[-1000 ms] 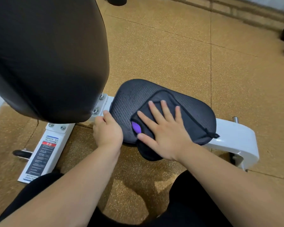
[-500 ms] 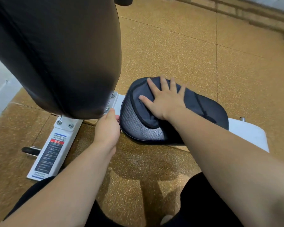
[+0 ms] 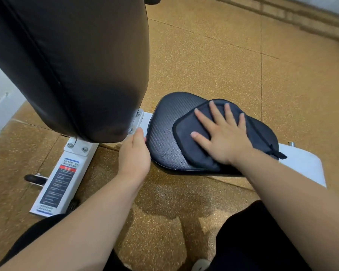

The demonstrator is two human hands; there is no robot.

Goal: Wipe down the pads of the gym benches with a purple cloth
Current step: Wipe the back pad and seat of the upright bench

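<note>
Padding left of the fingers (image 3: 216, 113), the big smooth back pad (image 3: 76, 65), carries no cloth (image 3: 188, 126). Left hand (image 3: 134, 153) rests at the end of the ribbed seat pad (image 3: 164, 130), fingers hidden, grip unclear. Right hand (image 3: 225, 137) presses the soft hemmed cloth down with flat, spread fingers; wiping seems midway.

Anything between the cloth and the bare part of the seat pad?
Nothing visible. The right hand presses the cloth flat on the seat pad; the bare part beside it lies open. The left hand sits at the pad's edge, off its top.
</note>
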